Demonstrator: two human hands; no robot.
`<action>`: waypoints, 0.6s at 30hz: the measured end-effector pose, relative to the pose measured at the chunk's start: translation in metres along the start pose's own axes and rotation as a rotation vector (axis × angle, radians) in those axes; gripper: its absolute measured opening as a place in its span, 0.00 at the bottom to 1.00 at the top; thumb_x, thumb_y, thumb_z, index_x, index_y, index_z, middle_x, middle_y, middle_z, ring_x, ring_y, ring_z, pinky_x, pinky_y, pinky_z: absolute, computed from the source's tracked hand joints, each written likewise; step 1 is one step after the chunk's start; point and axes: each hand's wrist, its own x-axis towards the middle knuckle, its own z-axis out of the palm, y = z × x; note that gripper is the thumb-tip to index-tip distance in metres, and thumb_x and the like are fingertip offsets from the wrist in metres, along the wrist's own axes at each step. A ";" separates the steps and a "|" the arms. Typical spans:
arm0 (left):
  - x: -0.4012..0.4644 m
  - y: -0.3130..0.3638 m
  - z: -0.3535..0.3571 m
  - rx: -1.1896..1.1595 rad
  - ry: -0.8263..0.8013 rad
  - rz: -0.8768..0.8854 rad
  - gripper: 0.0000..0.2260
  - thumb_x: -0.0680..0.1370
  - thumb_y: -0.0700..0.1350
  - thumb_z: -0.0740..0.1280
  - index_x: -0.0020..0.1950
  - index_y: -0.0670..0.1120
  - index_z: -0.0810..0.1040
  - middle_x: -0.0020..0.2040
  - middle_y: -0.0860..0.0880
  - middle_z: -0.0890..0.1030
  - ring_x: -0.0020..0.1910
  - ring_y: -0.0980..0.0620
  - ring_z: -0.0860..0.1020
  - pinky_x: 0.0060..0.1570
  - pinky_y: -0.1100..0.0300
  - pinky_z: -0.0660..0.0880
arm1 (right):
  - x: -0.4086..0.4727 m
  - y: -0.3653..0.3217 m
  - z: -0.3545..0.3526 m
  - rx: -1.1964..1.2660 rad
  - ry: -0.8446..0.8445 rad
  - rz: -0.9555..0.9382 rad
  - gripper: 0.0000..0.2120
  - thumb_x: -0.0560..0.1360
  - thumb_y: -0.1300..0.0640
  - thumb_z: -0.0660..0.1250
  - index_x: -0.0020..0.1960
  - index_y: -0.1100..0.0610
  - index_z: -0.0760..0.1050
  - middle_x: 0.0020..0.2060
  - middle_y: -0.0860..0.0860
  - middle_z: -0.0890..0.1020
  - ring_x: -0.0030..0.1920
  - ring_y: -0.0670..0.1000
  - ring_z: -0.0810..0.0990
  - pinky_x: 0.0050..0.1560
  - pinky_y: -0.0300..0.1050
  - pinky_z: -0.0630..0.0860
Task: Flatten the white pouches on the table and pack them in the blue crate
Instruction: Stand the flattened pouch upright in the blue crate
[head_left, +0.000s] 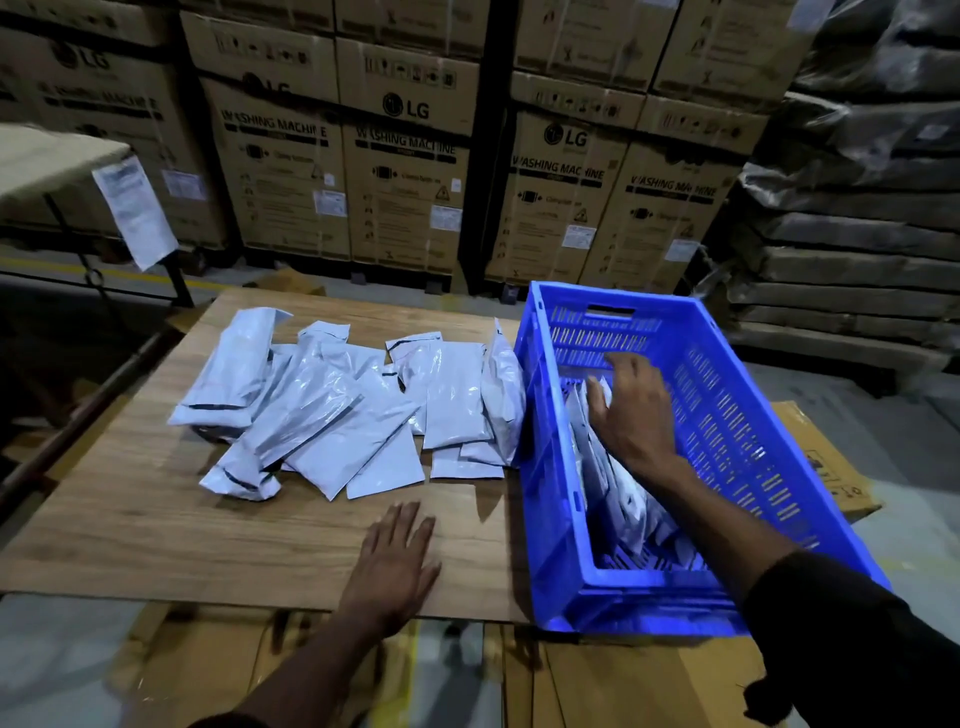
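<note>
Your right hand (631, 410) was inside the blue crate (722, 415), over the row of white pouches (618, 483) already standing on edge along the crate's left wall. The fingers were spread and only loosely bent, the fingertips reaching toward the far wall. The thumb lay against the top edge of the nearest packed pouch. Whether that hand pinched a pouch or merely pressed the row into place could not be told from this view.

Your left hand (397, 558) lay flat on the wooden table (156, 519), palm down, fingers straight and slightly apart, holding nothing. It rested near the front edge, apart from the loose pouches.

The loose pouches (332, 410) lay in an overlapping heap across the middle of the table. Several still looked puffed or creased. One pouch (501, 389) leaned against the outside of the crate's left wall.

Step in hand, as judged: you were placing or settling a pouch in the crate, so the packing half of one cycle was closing. A large share of the work remained, since the heap on the table was bigger than the packed row.

The next move would call for the following:
1. Withdraw the right hand from the crate.
2. Take one pouch from the heap, preferably a top one, so the others are not dragged.
3. Press it flat on the bare table before packing.
</note>
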 end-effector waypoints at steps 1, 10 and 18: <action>-0.002 -0.005 0.000 -0.008 -0.008 -0.009 0.26 0.82 0.61 0.52 0.70 0.47 0.74 0.72 0.42 0.75 0.72 0.41 0.66 0.67 0.46 0.59 | 0.007 -0.018 -0.004 0.016 0.054 -0.066 0.15 0.77 0.53 0.65 0.60 0.60 0.75 0.53 0.60 0.79 0.52 0.63 0.77 0.50 0.57 0.76; -0.016 -0.058 -0.011 0.020 -0.048 -0.086 0.31 0.83 0.65 0.42 0.74 0.51 0.72 0.77 0.44 0.69 0.75 0.40 0.67 0.69 0.42 0.57 | 0.013 -0.153 0.043 -0.154 -0.375 -0.296 0.17 0.78 0.54 0.62 0.64 0.58 0.74 0.62 0.58 0.76 0.60 0.65 0.74 0.56 0.58 0.73; -0.021 -0.063 -0.013 -0.034 0.047 -0.026 0.26 0.79 0.62 0.57 0.73 0.52 0.74 0.76 0.43 0.70 0.75 0.38 0.68 0.67 0.38 0.60 | -0.023 -0.106 0.112 -0.411 -0.745 -0.097 0.25 0.79 0.43 0.65 0.72 0.51 0.65 0.78 0.47 0.56 0.76 0.73 0.48 0.70 0.74 0.53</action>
